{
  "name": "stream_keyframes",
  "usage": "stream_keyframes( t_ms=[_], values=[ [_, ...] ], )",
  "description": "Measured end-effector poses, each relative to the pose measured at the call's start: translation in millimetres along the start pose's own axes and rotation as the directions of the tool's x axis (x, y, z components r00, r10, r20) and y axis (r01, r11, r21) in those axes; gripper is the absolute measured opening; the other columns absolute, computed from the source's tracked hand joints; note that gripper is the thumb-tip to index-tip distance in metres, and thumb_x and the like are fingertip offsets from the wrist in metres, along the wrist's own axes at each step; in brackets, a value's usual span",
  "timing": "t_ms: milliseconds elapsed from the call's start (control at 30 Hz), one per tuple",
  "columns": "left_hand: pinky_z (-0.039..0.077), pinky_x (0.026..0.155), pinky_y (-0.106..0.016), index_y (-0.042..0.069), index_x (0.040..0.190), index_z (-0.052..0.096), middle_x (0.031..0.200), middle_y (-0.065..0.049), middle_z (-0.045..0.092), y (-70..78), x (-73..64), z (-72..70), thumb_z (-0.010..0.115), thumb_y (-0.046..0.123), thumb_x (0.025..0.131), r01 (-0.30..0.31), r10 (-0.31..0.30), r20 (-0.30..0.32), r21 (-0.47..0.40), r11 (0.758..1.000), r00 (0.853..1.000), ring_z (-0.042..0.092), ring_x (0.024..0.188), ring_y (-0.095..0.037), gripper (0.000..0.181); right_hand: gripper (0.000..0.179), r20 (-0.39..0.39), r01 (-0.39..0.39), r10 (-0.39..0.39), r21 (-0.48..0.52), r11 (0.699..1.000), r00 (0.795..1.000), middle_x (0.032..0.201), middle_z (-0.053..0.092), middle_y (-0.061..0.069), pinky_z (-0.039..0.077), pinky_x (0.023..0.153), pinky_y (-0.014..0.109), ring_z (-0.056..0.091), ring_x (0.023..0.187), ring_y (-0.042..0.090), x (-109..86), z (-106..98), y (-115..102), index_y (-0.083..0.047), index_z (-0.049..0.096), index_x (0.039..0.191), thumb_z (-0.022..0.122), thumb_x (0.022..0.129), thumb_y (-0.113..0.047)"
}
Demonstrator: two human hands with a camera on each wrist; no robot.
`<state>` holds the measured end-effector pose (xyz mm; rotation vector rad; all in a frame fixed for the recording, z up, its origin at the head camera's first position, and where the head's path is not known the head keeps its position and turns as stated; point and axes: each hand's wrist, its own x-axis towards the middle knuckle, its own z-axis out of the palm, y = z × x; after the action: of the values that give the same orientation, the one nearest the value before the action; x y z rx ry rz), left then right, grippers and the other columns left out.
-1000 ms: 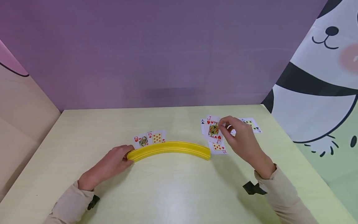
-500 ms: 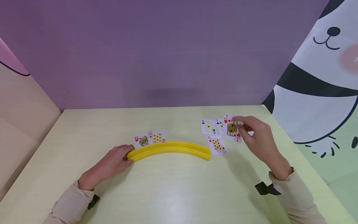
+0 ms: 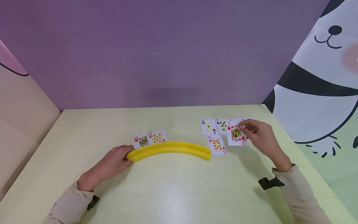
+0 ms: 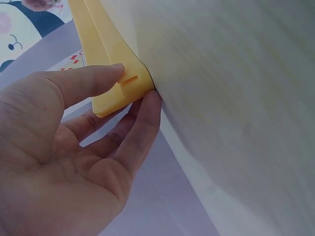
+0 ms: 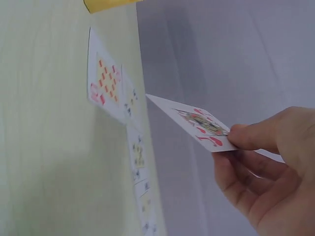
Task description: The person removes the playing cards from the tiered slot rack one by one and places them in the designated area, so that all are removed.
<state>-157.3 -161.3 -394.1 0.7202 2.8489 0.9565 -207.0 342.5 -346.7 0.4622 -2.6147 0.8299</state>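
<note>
My left hand [image 3: 112,163] grips the left end of a curved yellow card holder [image 3: 170,147] on the table, its thumb [image 4: 93,83] on one face and fingers on the other. The queen of hearts [image 3: 143,141] and a diamonds card [image 3: 157,137] stand in the holder's left part. Between thumb and fingers, my right hand [image 3: 261,137] pinches the jack of hearts [image 3: 236,134]. In the right wrist view the jack [image 5: 197,123] is raised off the table. Below and beside it lie the ten of diamonds [image 3: 217,145], ace of clubs [image 3: 208,127] and seven of clubs [image 3: 222,126].
More cards in the back row are mostly covered by the jack and right hand. A purple panel [image 3: 167,62] rises behind the pale table [image 3: 167,193]. Printed panels [image 3: 316,71] flank it, and both sleeves carry black straps [image 3: 270,183].
My right hand has carried the jack of hearts to the right and slightly nearer, uncovering the ace and seven of clubs. The left hand and card holder stay put.
</note>
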Motion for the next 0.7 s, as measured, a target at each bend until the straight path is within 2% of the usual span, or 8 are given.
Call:
stream_keyframes(
  t_ms=[133,333,433,567,700],
  values=[
    [0.058,0.072,-0.025,0.004,0.100,0.062,0.091,-0.004,0.061,0.5,-0.3,0.1,0.073,-0.003,0.085,-0.003,0.003,-0.004,-0.005,1.000,1.000,0.057,0.083,-0.018,0.020,0.013,0.099,-0.063,0.059,0.038,0.997,0.993,0.093,0.069,0.012,0.047,0.055,0.021,0.059,0.069,0.021,0.1,2.4,16.9,-0.005,0.072,0.105,0.066,0.094,-0.002],
    [0.058,0.072,-0.025,0.004,0.100,0.061,0.091,-0.005,0.061,-0.7,-0.6,0.9,0.073,-0.004,0.085,-0.006,0.006,-0.006,-0.006,1.000,1.000,0.058,0.084,-0.018,0.021,0.014,0.235,-0.135,0.126,0.023,0.991,0.964,0.104,0.069,0.014,0.050,0.062,0.023,0.061,0.081,0.023,-1.3,12.4,42.9,-0.004,0.071,0.106,0.065,0.093,-0.001],
    [0.059,0.072,-0.025,0.003,0.101,0.061,0.093,-0.005,0.062,-1.1,-0.6,0.9,0.074,-0.003,0.085,-0.002,0.002,-0.004,-0.011,1.000,1.000,0.058,0.084,-0.018,0.021,0.014,0.277,-0.128,0.125,-0.006,0.992,0.953,0.101,0.069,0.012,0.049,0.065,0.023,0.062,0.083,0.022,-1.9,18.2,51.4,-0.005,0.071,0.105,0.069,0.091,-0.004],
    [0.059,0.072,-0.025,0.003,0.102,0.062,0.093,-0.006,0.062,-0.4,-0.7,0.8,0.074,-0.003,0.085,-0.003,0.003,-0.003,-0.014,1.000,1.000,0.058,0.084,-0.018,0.022,0.020,0.313,-0.128,0.129,-0.024,0.991,0.941,0.090,0.064,0.008,0.046,0.059,0.024,0.059,0.077,0.020,-2.8,25.0,55.5,-0.005,0.070,0.107,0.074,0.089,-0.011],
    [0.058,0.072,-0.024,0.003,0.102,0.062,0.093,-0.006,0.063,0.6,-0.8,0.5,0.074,-0.004,0.085,-0.003,0.003,-0.006,-0.010,1.000,1.000,0.058,0.084,-0.018,0.022,0.024,0.309,-0.120,0.129,-0.049,0.992,0.942,0.079,0.056,0.005,0.041,0.053,0.024,0.053,0.069,0.019,-3.4,30.6,52.9,-0.007,0.068,0.110,0.076,0.088,-0.013]
  ],
)
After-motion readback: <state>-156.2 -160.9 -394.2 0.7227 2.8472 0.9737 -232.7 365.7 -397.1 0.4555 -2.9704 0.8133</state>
